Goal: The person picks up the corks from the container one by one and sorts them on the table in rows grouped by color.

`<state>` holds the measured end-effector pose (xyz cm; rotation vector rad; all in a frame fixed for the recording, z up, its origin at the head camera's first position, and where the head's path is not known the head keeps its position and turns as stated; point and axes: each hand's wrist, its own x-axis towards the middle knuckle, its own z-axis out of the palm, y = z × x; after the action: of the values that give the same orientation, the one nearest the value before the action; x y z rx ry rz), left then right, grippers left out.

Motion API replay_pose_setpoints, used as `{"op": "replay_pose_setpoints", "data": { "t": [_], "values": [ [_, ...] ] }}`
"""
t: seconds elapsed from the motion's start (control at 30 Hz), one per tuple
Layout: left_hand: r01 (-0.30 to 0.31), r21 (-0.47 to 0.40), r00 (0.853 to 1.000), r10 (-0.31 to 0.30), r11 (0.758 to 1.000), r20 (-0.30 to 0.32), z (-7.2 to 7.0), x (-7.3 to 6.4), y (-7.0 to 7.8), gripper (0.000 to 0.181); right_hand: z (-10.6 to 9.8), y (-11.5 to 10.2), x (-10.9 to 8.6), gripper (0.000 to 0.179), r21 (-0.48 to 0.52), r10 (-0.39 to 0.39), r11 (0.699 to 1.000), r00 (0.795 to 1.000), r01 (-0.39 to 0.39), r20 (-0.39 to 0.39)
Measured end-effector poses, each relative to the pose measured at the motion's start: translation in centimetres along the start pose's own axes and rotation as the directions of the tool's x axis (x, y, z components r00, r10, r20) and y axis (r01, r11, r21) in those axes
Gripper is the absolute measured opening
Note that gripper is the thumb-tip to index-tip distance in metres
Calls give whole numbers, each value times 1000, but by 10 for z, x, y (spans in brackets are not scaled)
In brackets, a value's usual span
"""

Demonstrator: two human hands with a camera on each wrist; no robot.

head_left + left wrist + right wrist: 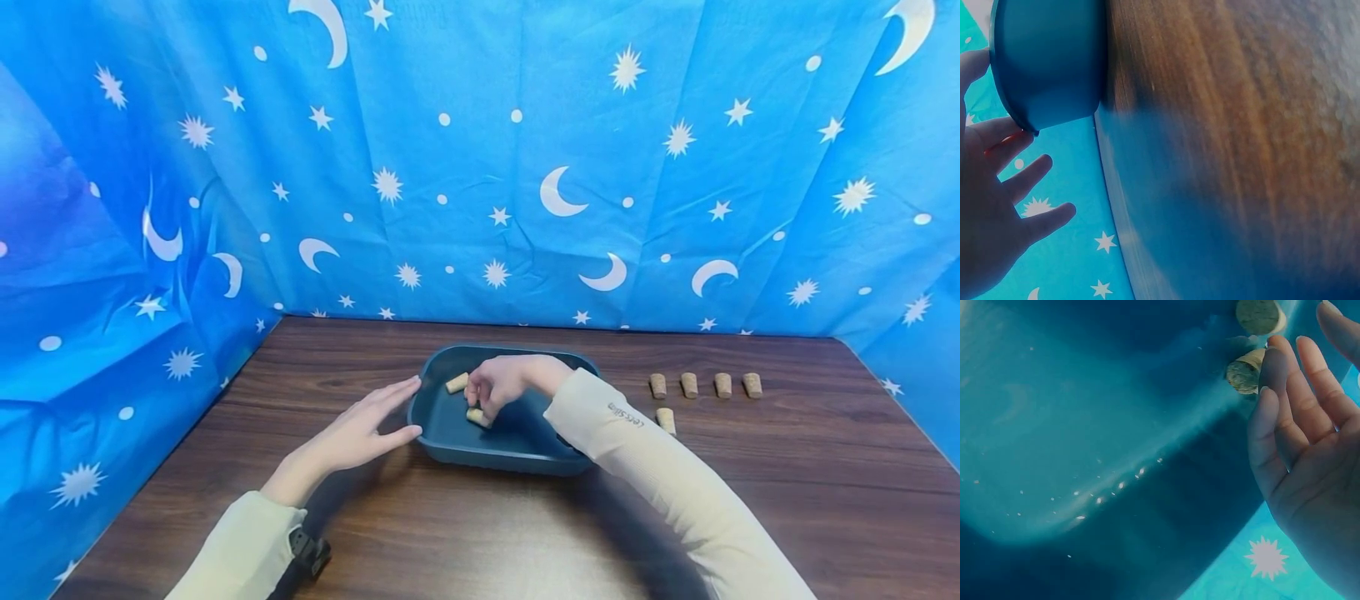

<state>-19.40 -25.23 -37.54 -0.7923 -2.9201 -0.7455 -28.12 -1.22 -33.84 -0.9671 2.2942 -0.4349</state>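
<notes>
A dark teal rectangular basin point(498, 458) sits on the table. My left hand point(360, 429) rests against its left end, fingers spread and fingertips and thumb at the rim. Inside the basin is my right hand point(501, 383), its fingers loosely bent over the corks. One cork point(457, 382) lies near the basin's left end; another cork point(477, 417) is beside my thumb and fingertips. The right wrist view has a cork point(1245, 375) at the fingertips, partly covered by them, and a second cork point(1259, 317) above it. Thumb and fingers stand apart there, with nothing between them.
To the basin's right, several corks point(722, 385) stand in a row on the brown wooden table point(480, 533). One more cork point(665, 420) stands in front of the row, partly behind the right sleeve. A blue curtain point(480, 167) with moons and stars hangs behind the table.
</notes>
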Motion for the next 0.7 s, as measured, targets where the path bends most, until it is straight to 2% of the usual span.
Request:
{"op": "replay_pose_setpoints", "data": {
  "t": [0.2, 0.47, 0.7],
  "values": [
    [5, -7, 1000, -5, 1000, 5, 0, 0, 2, 71, 6, 4, 2, 28, -14, -6, 1000, 1000, 7, 2],
    [-5, -7, 1000, 5, 1000, 0, -1, 0, 3, 69, 10, 6, 5, 23, -40, -35, 999, 999, 34, -3],
    [3, -7, 1000, -3, 1000, 5, -2, 0, 3, 69, 9, 3, 2, 19, 14, -11, 1000, 1000, 11, -7]
  ]
}}
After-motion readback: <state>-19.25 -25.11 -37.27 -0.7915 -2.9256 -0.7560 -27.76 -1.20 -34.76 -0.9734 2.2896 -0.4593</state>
